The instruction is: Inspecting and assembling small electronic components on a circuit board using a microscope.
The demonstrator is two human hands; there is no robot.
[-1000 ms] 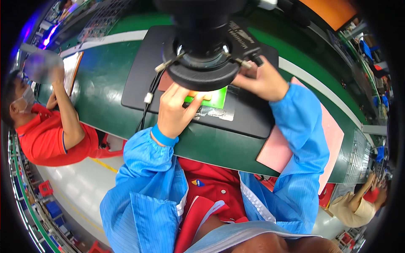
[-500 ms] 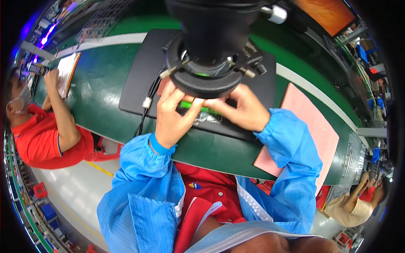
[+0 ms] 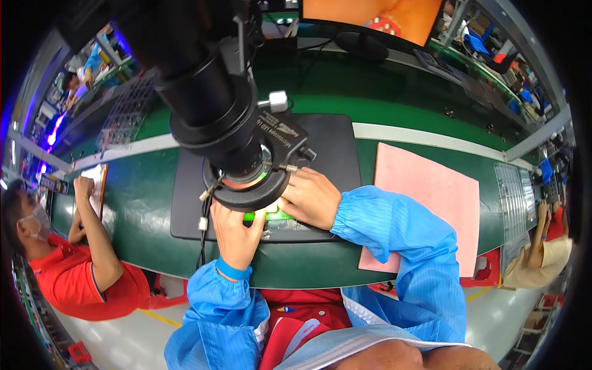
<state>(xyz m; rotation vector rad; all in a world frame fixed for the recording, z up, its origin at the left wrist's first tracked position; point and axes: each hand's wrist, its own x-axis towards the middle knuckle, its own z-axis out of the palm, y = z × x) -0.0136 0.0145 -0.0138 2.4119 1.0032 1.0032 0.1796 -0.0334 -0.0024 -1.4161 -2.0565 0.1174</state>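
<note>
Green and flat, the card (image 3: 283,216) lies under the black ring (image 3: 251,201). It looks thin and light and may slide, so hold it by its edges. The left hand (image 3: 235,231) is at its eight o'clock, the right hand (image 3: 313,198) at two; fingertips are partly hidden, so I cannot tell if they pinch. One dull pink sheet (image 3: 425,191) lies at three.

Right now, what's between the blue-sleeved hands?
In the head view, part of a green sheet shows between the left hand and right hand, plus a small pale thing, too unclear to name.
</note>
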